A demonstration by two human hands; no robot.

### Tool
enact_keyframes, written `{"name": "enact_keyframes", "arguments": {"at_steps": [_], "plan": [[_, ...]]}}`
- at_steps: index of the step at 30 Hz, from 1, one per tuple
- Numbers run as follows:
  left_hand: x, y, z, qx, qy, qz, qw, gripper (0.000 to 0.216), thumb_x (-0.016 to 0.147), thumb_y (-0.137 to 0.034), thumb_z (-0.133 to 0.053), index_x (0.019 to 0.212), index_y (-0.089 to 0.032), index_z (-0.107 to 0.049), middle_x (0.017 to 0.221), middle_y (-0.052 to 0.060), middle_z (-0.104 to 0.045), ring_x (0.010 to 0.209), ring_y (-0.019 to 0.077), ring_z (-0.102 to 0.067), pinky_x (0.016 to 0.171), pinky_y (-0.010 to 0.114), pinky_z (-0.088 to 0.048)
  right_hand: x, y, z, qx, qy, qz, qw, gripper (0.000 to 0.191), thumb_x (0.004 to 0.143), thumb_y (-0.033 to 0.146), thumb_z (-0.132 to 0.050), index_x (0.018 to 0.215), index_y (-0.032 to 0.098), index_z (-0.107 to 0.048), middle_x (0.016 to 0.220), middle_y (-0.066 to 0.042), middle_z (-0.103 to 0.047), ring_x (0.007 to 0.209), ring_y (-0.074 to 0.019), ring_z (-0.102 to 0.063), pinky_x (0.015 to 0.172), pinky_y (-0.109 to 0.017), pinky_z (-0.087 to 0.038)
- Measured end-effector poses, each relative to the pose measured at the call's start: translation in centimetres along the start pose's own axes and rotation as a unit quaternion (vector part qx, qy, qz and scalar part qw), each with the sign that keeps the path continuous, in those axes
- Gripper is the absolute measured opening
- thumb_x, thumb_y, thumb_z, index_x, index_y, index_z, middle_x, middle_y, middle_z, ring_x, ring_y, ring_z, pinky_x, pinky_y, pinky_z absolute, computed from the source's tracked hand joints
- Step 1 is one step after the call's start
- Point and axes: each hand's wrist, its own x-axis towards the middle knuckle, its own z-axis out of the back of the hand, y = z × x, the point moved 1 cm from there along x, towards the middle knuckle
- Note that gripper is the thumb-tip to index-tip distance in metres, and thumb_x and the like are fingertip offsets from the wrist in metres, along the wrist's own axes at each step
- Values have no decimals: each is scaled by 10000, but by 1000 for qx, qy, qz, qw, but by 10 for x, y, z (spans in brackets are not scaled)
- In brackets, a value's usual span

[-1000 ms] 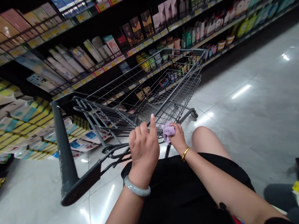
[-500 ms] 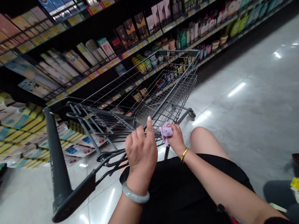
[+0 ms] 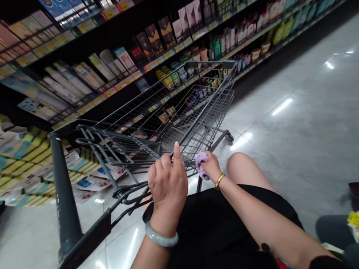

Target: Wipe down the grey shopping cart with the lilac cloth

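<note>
A dark grey wire shopping cart (image 3: 207, 103) stands in front of me, tilted in the view. At its near side rail is my left hand (image 3: 168, 183), back up, with most fingers curled over the rail and one finger pointing up; the fingertips are hidden. My right hand (image 3: 211, 166) is closed on a crumpled light purple cloth (image 3: 201, 163) beside the cart's lower side frame. Whether the cloth touches the frame cannot be told. The cart's thick handle (image 3: 64, 192) lies further left, apart from both hands.
Shelves (image 3: 155, 64) of boxes, bottles and jars run behind the cart. Yellow racks with hanging packets (image 3: 10, 155) stand at the left. Glossy grey floor tiles (image 3: 315, 118) stretch to the right. A bag with a yellow tag (image 3: 356, 219) is at the lower right.
The purple cloth has shifted slightly right and down relative to my left hand, and my right hand covers less of it. The whole view has drifted a little; my left hand keeps its pose.
</note>
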Motion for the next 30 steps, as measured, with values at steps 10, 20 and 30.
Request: {"name": "enact_keyframes", "arguments": {"at_steps": [10,20,30], "plan": [[0,0,-2,21,-3,0,1000,547,962,-256,-413,1505,-244,-359,1041,114,-606,870,237,-539,784,400,-357,-29,62,5,39,54,159,985,288,710,140,-651,980,235,-626,1128,-81,-545,1125,-246,-530,1011,-426,-445],[-1,1,1,10,13,-2,1000,544,960,-205,-396,1502,-231,-367,1107,136,-638,903,249,-593,802,408,-415,-43,90,10,85,83,183,976,274,790,181,-614,1057,239,-594,1141,-84,-545,1087,-222,-547,969,-396,-475],[-34,31,55,-68,-15,-107,992,496,881,-72,-429,1369,-76,-516,1363,141,-591,1277,247,-536,1147,441,-296,-52,121,21,116,88,222,964,296,763,159,-646,1041,244,-590,1117,-77,-529,1104,-235,-545,974,-418,-476]]}}
